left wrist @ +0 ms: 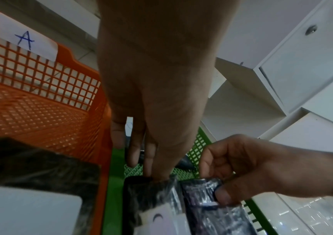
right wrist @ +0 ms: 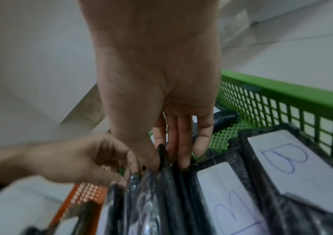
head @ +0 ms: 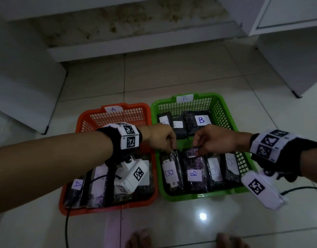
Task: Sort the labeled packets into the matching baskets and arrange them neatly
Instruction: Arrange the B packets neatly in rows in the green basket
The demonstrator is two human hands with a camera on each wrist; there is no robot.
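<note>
Both hands pinch far ends of packets lying lengthwise toward the person in the green basket point(head: 224, 102) – left hand point(head: 161, 136) the leftmost packet point(head: 170, 171), right hand point(head: 210, 138) its neighbour point(head: 194, 165)

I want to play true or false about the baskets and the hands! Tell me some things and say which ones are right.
1. The green basket has a B label on its far wall. True.
2. The orange basket has a C label. False: its label says A.
3. Both hands are at the packets in the green basket. True: the left hand and the right hand both pinch packet tops there.
4. The right hand is resting on the floor. False: it pinches the top of a dark packet in the near row.
5. The orange basket has no packets in it. False: dark packets lie at its near end.
</note>
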